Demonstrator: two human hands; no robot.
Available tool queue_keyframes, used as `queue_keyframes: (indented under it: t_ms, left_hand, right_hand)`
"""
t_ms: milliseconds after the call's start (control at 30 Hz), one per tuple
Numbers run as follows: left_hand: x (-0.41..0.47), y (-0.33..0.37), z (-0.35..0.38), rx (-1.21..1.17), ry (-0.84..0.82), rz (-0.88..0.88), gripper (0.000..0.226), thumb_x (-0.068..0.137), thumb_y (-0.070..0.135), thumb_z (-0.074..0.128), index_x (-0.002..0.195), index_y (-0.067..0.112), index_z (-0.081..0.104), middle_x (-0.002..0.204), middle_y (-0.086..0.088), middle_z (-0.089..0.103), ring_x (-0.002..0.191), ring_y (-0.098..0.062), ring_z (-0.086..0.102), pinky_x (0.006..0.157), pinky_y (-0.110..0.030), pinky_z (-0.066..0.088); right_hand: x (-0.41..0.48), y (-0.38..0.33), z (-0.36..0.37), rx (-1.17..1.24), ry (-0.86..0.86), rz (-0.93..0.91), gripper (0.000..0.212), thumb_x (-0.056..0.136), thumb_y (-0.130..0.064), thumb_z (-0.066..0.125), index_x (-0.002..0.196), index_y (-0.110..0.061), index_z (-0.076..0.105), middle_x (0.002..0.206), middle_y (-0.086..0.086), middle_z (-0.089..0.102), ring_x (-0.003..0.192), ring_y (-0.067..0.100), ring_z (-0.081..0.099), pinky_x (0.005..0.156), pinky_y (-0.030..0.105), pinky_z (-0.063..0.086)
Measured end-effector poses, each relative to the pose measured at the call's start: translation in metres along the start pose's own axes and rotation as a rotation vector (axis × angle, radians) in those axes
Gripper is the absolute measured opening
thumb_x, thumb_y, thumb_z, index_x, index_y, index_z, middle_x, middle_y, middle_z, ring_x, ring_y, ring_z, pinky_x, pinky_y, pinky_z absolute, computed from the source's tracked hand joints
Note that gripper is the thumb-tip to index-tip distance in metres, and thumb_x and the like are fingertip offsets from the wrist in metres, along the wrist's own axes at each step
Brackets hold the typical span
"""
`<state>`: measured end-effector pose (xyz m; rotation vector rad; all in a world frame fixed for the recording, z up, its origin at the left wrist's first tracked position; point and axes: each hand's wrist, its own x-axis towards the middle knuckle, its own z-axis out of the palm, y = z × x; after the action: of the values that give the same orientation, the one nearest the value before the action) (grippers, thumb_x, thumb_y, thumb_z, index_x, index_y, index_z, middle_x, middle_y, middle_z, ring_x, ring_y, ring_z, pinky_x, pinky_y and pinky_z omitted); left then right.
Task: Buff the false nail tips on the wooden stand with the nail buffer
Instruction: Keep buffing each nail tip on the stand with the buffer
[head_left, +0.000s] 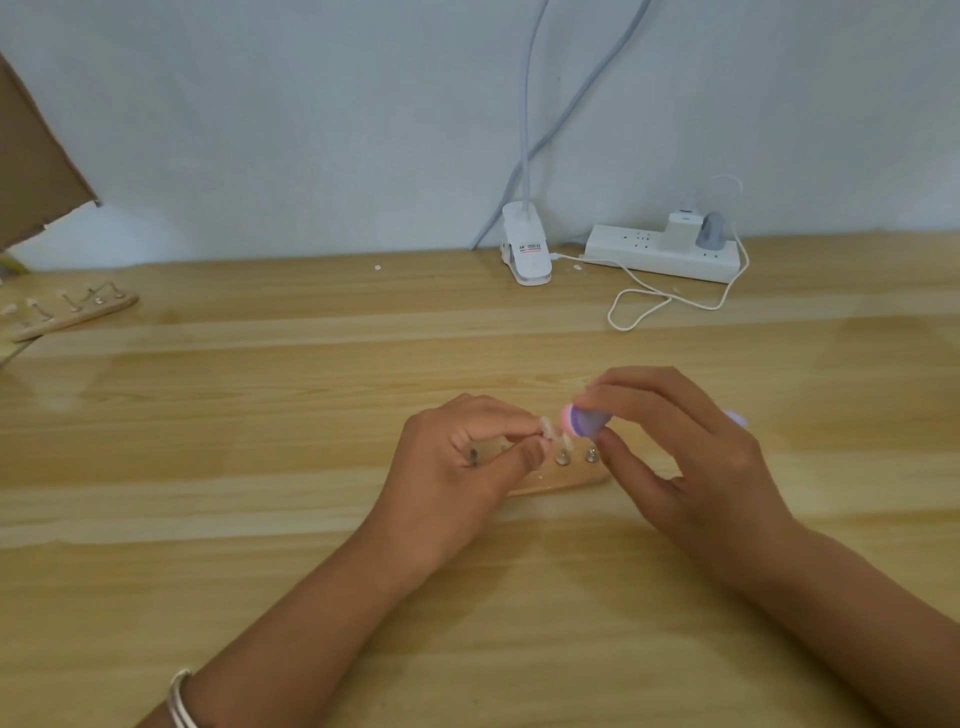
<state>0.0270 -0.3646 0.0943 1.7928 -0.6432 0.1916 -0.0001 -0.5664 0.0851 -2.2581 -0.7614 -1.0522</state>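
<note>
Two hands work over the wooden stand (566, 480), which lies flat on the table (260, 415). Left hand (457, 462) rests on the stand's left end, thumb & forefinger pinching a false nail tip (546, 426), prob. to steady it and pin the stand against rubbing. Right hand (691, 452), over the stand's right end, pinches the nail buffer (584, 422) w/ fingertips. The buffer's pink-purple end is touching or just beside that tip; too blurred to tell which. Its far end pokes out behind the right hand. Left hand hides much of the stand, so tip count is unclear. Far left of the stand, a second stand (72, 312) is partly cut off.
</note>
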Motion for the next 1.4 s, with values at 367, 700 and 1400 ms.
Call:
queue_keyframes:
  t_ms: [367,700,1400]
  left_hand:
    - [-0.001,0.006,0.001,-0.005,-0.051,0.033,0.009,0.081,0.020,0.073,0.088,0.021,0.078,0.081,0.010,0.073,0.075,-0.006,0.062,0.067,-0.012,0.040]
    - [-0.001,0.003,0.001,0.003,-0.066,0.023,0.010,0.083,0.019,0.071,0.090,0.022,0.078,0.079,0.007,0.073,0.076,-0.009,0.062,0.069,-0.018,0.043]
    - [-0.002,0.001,0.002,0.178,-0.069,0.069,0.011,0.084,0.022,0.070,0.090,0.018,0.079,0.076,0.012,0.069,0.077,-0.010,0.059,0.075,-0.036,0.047]
  right_hand:
    - [-0.001,-0.005,0.006,0.013,-0.003,-0.110,0.025,0.088,0.011,0.064,0.107,-0.003,0.073,0.109,0.005,0.064,0.101,0.015,0.063,0.092,0.016,0.042]
    - [0.001,-0.006,0.005,-0.024,-0.005,-0.137,0.023,0.087,0.011,0.065,0.103,-0.001,0.075,0.103,0.009,0.068,0.094,0.018,0.066,0.090,0.015,0.042]
    - [0.002,-0.003,0.003,-0.168,-0.017,-0.150,0.027,0.089,0.011,0.063,0.106,-0.004,0.077,0.103,0.011,0.071,0.096,0.015,0.063,0.095,0.002,0.030]
